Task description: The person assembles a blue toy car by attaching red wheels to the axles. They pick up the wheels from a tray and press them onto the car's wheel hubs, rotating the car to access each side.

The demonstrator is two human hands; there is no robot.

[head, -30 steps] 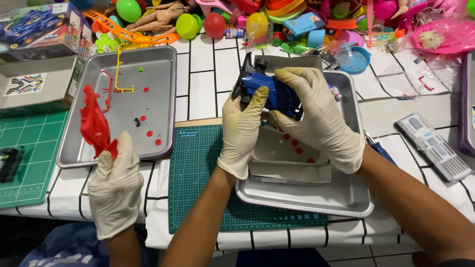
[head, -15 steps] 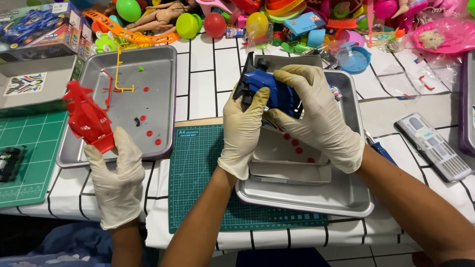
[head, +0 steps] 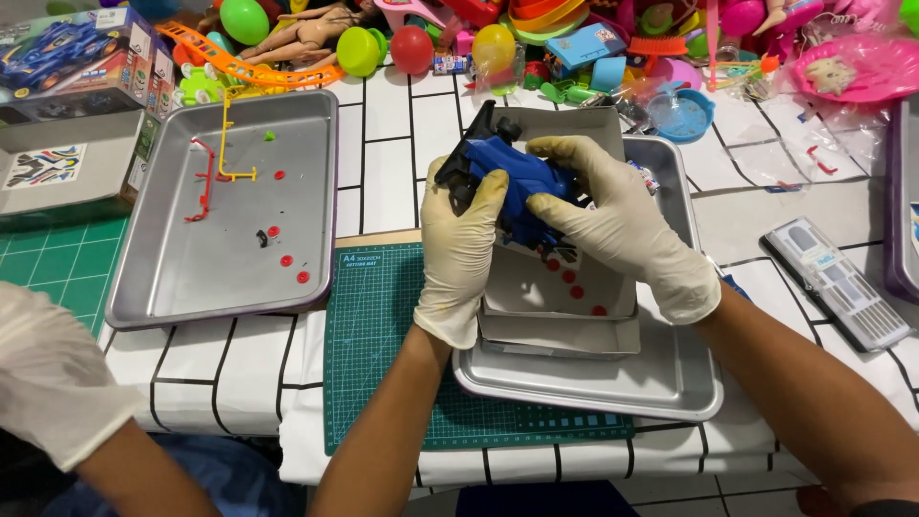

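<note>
Both of my hands wear cream gloves and grip a blue toy car with black parts. My left hand clasps its left side and my right hand covers its right side. I hold the car just above a white open box with small red round pieces in it. The box lies in a metal tray, which rests partly on a green cutting mat.
A second metal tray on the left holds red and yellow plastic frames and small red bits. Another person's gloved hand is at the lower left. Colourful toys crowd the far edge. A long white case lies at right.
The other person's gloved hand, which held a red toy piece over the left tray, has dropped to the lower left; the red piece is out of sight. My hands stay on the blue car.
</note>
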